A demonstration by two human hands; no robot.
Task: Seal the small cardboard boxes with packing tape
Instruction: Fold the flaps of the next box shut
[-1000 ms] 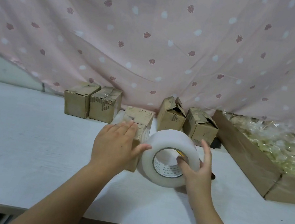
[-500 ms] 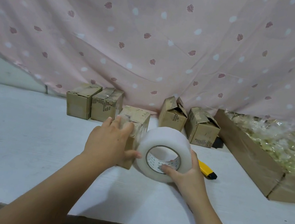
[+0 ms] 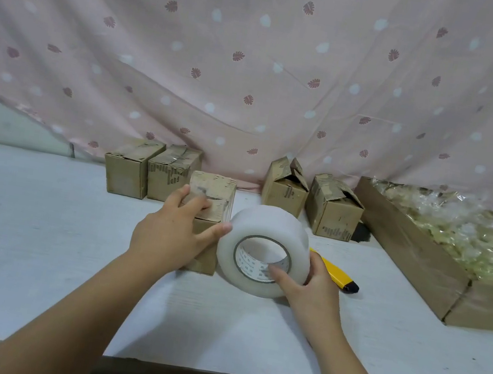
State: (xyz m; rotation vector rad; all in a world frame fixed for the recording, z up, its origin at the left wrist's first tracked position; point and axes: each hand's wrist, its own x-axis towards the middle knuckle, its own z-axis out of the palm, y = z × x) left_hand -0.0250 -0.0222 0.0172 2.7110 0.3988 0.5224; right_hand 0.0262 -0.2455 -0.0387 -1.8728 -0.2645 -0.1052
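Observation:
A small cardboard box lies on the white table in front of me. My left hand rests on its top and near side, fingers spread, thumb touching the big white roll of packing tape. The roll stands on edge just right of the box. My right hand grips the roll from the lower right, one finger inside the core. Two closed boxes stand at the back left. Two boxes with loose flaps stand at the back right.
A yellow utility knife lies on the table just right of the roll. A long cardboard tray full of clear plastic packets fills the right side. A pink patterned curtain hangs behind. The table's front edge is near my forearms.
The roll has shifted left against the box, uncovering the yellow knife. My right hand slid from the roll's top to its lower right. My left hand stays on the box.

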